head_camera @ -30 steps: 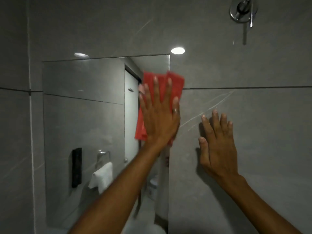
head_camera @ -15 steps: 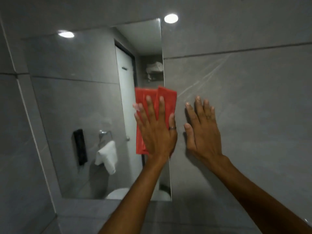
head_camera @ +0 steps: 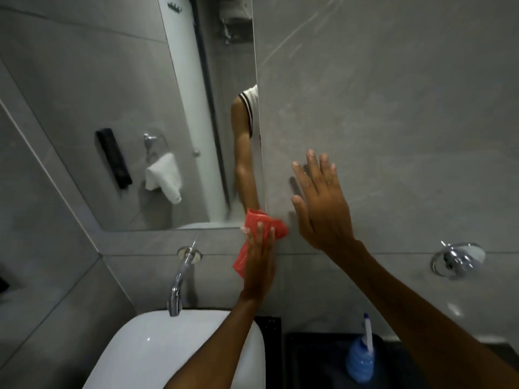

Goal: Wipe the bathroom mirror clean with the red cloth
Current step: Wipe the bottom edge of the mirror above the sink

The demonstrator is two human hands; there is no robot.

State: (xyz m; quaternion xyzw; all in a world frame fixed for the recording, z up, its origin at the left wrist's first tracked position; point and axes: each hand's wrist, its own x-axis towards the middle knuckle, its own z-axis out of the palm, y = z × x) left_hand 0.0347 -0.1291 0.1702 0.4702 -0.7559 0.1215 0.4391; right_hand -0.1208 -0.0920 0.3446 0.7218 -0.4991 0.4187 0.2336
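The mirror (head_camera: pixel 118 88) fills the upper left of the head view, set in a grey tiled wall. My left hand (head_camera: pixel 259 265) presses the red cloth (head_camera: pixel 262 223) flat against the wall at the mirror's lower right corner; the cloth pokes out above and left of my fingers. My right hand (head_camera: pixel 320 203) lies flat with fingers spread on the grey wall just right of the mirror's edge, holding nothing. The mirror reflects my arm, a white towel and a black dispenser.
A chrome tap (head_camera: pixel 179 279) juts from the wall over a white basin (head_camera: pixel 157 349) below the mirror. A blue spray bottle (head_camera: pixel 361 357) stands on a dark counter at the bottom right. A chrome ring holder (head_camera: pixel 456 258) is fixed to the wall at right.
My left hand has slid the red cloth down the mirror's right edge to its bottom corner. The view has tilted downward, bringing the tap, basin and bottle into sight. My right hand stays flat on the wall.
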